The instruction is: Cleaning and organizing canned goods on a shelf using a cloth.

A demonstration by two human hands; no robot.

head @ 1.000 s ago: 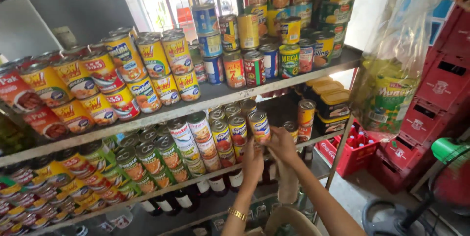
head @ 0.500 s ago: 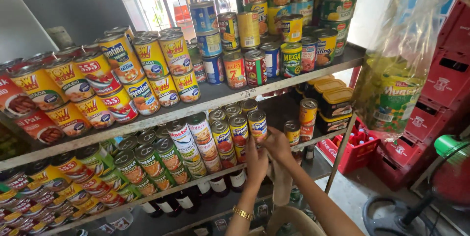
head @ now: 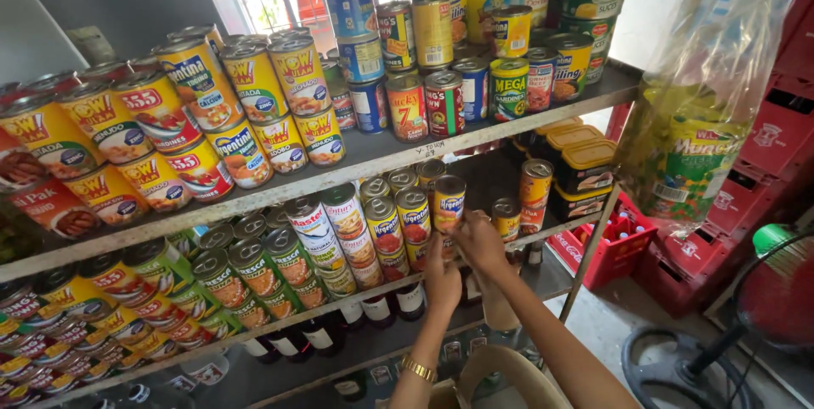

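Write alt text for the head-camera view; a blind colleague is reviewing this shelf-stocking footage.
A person's left hand and right hand reach to stacked red-and-yellow cans on the middle shelf of a metal rack packed with canned goods. A gold bracelet circles the left wrist; red crates sit on the floor to the right.

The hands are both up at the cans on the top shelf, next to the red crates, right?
Not quite. The head view shows the left hand and the right hand at the stacked cans on the middle shelf, not the top shelf. The red crates do stand off to the right.
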